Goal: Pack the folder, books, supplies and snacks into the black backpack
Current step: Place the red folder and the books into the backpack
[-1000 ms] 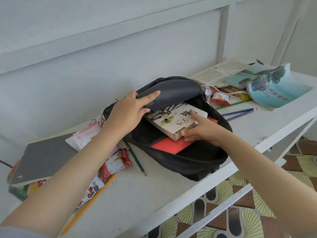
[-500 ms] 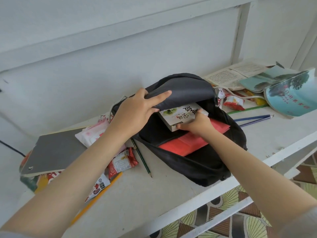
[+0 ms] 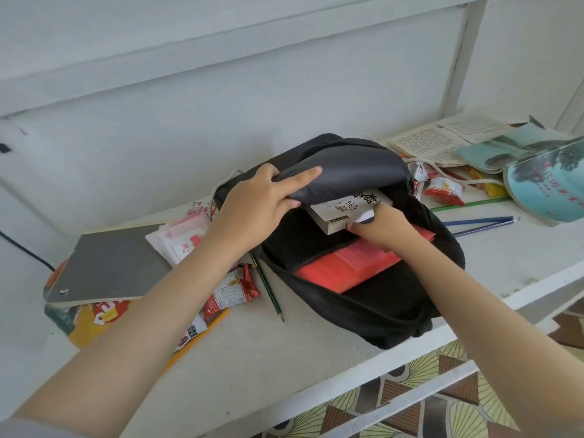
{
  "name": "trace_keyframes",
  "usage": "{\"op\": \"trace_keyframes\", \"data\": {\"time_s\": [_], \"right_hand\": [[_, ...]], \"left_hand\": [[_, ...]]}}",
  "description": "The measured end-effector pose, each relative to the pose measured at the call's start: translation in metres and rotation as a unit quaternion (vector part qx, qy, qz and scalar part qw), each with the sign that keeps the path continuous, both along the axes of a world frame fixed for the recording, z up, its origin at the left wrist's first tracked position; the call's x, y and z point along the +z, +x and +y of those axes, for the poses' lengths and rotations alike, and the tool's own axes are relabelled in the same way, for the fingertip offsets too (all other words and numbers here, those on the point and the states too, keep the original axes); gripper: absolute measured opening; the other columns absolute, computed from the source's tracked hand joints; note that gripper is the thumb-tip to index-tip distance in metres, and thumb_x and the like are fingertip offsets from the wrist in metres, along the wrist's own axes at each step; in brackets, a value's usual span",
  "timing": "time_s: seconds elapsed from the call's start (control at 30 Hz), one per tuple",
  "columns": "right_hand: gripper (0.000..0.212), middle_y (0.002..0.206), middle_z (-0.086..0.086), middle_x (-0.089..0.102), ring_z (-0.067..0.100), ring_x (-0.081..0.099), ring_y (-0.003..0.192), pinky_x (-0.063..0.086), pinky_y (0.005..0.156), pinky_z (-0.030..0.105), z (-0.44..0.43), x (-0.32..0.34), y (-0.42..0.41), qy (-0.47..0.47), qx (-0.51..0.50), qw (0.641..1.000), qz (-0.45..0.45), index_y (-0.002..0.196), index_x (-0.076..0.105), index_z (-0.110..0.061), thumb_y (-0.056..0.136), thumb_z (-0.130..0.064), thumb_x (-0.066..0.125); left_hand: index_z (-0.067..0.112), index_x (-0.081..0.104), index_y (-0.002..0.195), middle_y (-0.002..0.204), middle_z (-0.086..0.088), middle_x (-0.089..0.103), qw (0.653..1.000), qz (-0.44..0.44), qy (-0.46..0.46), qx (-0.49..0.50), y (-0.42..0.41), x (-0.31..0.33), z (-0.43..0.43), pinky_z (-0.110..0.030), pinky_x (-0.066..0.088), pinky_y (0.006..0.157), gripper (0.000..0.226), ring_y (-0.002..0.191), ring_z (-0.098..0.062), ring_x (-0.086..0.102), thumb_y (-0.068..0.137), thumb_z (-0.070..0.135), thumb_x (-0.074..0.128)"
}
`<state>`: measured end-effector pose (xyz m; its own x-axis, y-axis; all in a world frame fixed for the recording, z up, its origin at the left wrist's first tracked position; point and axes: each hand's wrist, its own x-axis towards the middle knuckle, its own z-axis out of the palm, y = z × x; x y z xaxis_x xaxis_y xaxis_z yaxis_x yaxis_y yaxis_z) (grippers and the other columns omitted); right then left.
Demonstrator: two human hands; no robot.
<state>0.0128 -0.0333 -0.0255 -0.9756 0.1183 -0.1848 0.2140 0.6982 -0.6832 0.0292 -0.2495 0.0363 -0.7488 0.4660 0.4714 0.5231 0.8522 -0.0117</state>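
Black nylon, soft and slack: the black backpack [image 3: 395, 305] lies flat on the white table [image 3: 284, 358] with its mouth toward the person, and I'd expect it to sag shut unless held. The left hand [image 3: 252, 213] does that job, fingers and thumb pinching the grey flap [image 3: 354, 172] and lifting it at eleven o'clock of the opening. The right hand [image 3: 382, 230] is curled round the near corner of a white paperback [image 3: 341, 213]. That book is half tucked under the flap, above the red folder [image 3: 344, 267], which sits inside with its near edge showing.

I'd judge the paperback thick, fairly stiff and not heavy. Its glossy cover may slip, so a grip at the corner and a flat push along the folder looks right. The folder seems thin plastic and would likely bend if shoved.

Out on the table, open books [image 3: 442, 143] and a curled teal book [image 3: 550, 188] lie at two o'clock of the bag. A small red snack packet [image 3: 444, 191] and blue pencils [image 3: 480, 222] are at three. A green pencil [image 3: 268, 289], a crinkled snack packet [image 3: 234, 287], a pack of wipes [image 3: 180, 238] and a grey notebook [image 3: 113, 267] spread from eight to nine. A painted white wall [image 3: 189, 121] stands behind, and patterned floor tiles [image 3: 410, 399] show below the table's front edge.
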Motion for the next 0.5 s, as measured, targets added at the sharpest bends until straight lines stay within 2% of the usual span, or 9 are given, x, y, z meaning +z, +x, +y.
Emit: {"op": "trace_keyframes", "data": {"time_s": [0.03, 0.1, 0.17, 0.23, 0.3, 0.4, 0.5], "right_hand": [[0.046, 0.099, 0.009, 0.061, 0.028, 0.058, 0.100, 0.044, 0.074, 0.030, -0.002, 0.006, 0.012, 0.034, 0.037, 0.999, 0.004, 0.110, 0.054, -0.002, 0.084, -0.039, 0.064], [0.042, 0.096, 0.010, 0.066, 0.024, 0.064, 0.086, 0.050, 0.068, 0.030, -0.006, 0.024, 0.039, 0.086, 0.148, 0.985, -0.003, 0.111, 0.061, -0.006, 0.087, -0.041, 0.059], [0.040, 0.091, 0.007, 0.068, 0.013, 0.063, 0.065, 0.049, 0.052, 0.023, -0.011, 0.045, 0.065, 0.047, 0.280, 0.958, -0.037, 0.121, 0.059, -0.015, 0.090, -0.040, 0.055], [0.035, 0.085, -0.002, 0.067, 0.005, 0.061, 0.059, 0.048, 0.051, 0.018, -0.017, 0.068, 0.088, -0.039, 0.377, 0.924, -0.055, 0.122, 0.060, -0.023, 0.091, -0.038, 0.054], [0.028, 0.081, -0.006, 0.068, 0.005, 0.061, 0.061, 0.048, 0.053, 0.019, -0.026, 0.087, 0.101, -0.110, 0.425, 0.897, -0.054, 0.115, 0.064, -0.026, 0.090, -0.036, 0.056], [0.022, 0.066, -0.014, 0.064, 0.007, 0.060, 0.060, 0.049, 0.054, 0.021, -0.050, 0.101, 0.103, -0.146, 0.456, 0.878, -0.024, 0.108, 0.067, -0.024, 0.090, -0.031, 0.057], [0.022, 0.072, -0.011, 0.065, 0.002, 0.059, 0.062, 0.047, 0.056, 0.015, -0.088, 0.093, 0.087, -0.120, 0.452, 0.882, 0.057, 0.109, 0.067, -0.025, 0.091, -0.031, 0.057]], "left_hand": [[0.044, 0.036, 0.138, 0.096, -0.010, 0.053, 1.000, -0.002, -0.004, 0.006, -0.001, -0.003, -0.001, -0.028, 0.043, 0.060, 0.054, 0.070, -0.021, 0.053, 0.091, 0.027, 0.058], [0.046, 0.032, 0.139, 0.095, -0.006, 0.053, 1.000, -0.013, -0.002, 0.012, 0.001, -0.012, -0.001, -0.026, 0.041, 0.061, 0.055, 0.075, -0.021, 0.056, 0.091, 0.034, 0.057], [0.045, 0.030, 0.140, 0.104, -0.001, 0.053, 0.998, -0.059, 0.031, 0.010, 0.007, -0.022, -0.003, -0.026, 0.043, 0.070, 0.057, 0.090, -0.017, 0.055, 0.089, 0.041, 0.056], [0.041, 0.030, 0.142, 0.121, 0.003, 0.050, 0.990, -0.116, 0.078, 0.001, 0.018, -0.032, -0.010, -0.026, 0.043, 0.089, 0.058, 0.112, -0.012, 0.046, 0.089, 0.045, 0.054], [0.037, 0.034, 0.142, 0.130, 0.005, 0.046, 0.984, -0.130, 0.122, 0.002, 0.036, -0.042, -0.025, -0.019, 0.035, 0.098, 0.054, 0.121, -0.008, 0.040, 0.091, 0.045, 0.050], [0.034, 0.043, 0.137, 0.126, 0.009, 0.047, 0.973, -0.095, 0.204, 0.057, 0.070, -0.057, -0.059, -0.002, 0.026, 0.092, 0.044, 0.115, 0.001, 0.040, 0.093, 0.040, 0.047], [0.027, 0.049, 0.133, 0.125, 0.005, 0.049, 0.933, -0.041, 0.287, 0.214, 0.098, -0.071, -0.100, -0.012, 0.033, 0.093, 0.042, 0.113, 0.001, 0.040, 0.092, 0.024, 0.055]]}}
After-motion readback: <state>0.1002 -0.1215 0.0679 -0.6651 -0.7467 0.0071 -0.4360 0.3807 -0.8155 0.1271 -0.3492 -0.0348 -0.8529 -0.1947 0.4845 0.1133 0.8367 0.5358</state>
